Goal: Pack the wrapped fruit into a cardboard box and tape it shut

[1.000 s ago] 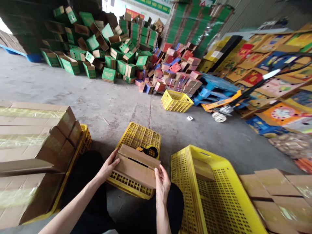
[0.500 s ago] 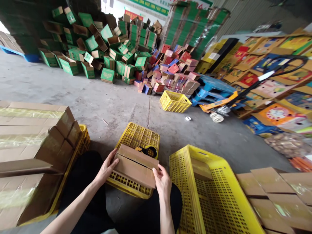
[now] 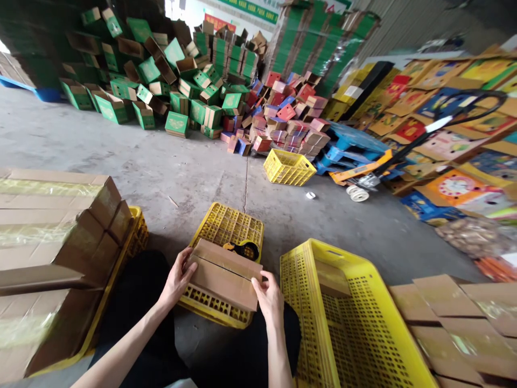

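Observation:
A small brown cardboard box [image 3: 224,280] lies on an upturned yellow plastic crate [image 3: 232,221] between my knees. Its two top flaps are folded in, with a narrow dark gap between them. My left hand [image 3: 180,276] grips the box's left end, the thumb on top. At the right end, my right hand [image 3: 269,296] holds the corner between thumb and fingers. Just behind the box, a tape dispenser [image 3: 247,249] with a black and yellow body rests on the crate, partly hidden by the box.
On my right stands a deep yellow crate [image 3: 359,264] with one cardboard box [image 3: 332,278] inside. Taped boxes [image 3: 52,215] fill a crate on my left; more boxes [image 3: 464,318] lie far right. Ahead are a smaller yellow crate [image 3: 288,167], a pallet jack [image 3: 365,175] and heaped green cartons [image 3: 177,123].
The view has shifted very slightly. Both hands keep the same hold on the box, and nothing else has visibly moved.

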Demonstrator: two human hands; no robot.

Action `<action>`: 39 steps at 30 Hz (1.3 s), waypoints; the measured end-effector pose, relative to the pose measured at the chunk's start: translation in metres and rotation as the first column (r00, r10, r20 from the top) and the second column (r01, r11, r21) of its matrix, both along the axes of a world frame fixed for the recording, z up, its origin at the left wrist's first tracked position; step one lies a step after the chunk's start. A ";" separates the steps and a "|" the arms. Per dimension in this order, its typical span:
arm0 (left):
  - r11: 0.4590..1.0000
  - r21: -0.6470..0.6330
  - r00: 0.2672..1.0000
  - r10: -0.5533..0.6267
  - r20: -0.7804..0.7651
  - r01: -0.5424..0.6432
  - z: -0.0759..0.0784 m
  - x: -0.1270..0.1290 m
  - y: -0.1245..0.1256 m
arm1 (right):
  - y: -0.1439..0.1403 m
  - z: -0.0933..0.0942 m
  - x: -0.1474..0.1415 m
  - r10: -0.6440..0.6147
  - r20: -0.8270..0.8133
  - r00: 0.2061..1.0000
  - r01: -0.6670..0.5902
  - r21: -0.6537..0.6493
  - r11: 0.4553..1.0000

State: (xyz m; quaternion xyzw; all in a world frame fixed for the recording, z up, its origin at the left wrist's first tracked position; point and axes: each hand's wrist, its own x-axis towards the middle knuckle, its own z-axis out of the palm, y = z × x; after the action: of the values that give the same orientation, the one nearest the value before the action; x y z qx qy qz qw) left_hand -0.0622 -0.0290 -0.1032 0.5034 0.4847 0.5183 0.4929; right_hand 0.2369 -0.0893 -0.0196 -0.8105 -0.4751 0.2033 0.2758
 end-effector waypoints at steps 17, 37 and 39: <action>0.979 0.193 0.934 0.004 -0.357 0.069 0.009 -0.001 0.001 | 0.010 0.002 0.009 0.138 0.053 0.989 -0.135 -0.069 0.988; 0.988 0.144 0.944 -0.005 -0.331 0.056 0.009 -0.002 0.004 | 0.003 -0.020 -0.005 0.307 0.350 0.885 -0.405 0.252 0.879; 0.988 0.143 0.945 -0.002 -0.328 0.052 0.009 -0.002 0.004 | 0.007 -0.023 -0.010 0.377 0.340 0.862 -0.468 0.243 0.850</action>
State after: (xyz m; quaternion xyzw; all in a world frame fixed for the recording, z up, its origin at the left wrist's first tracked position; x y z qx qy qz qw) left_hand -0.0641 -0.0252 -0.0938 0.6247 0.5123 0.4559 0.3736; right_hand 0.2272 -0.0827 -0.0427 -0.6500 -0.7034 0.0640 0.2804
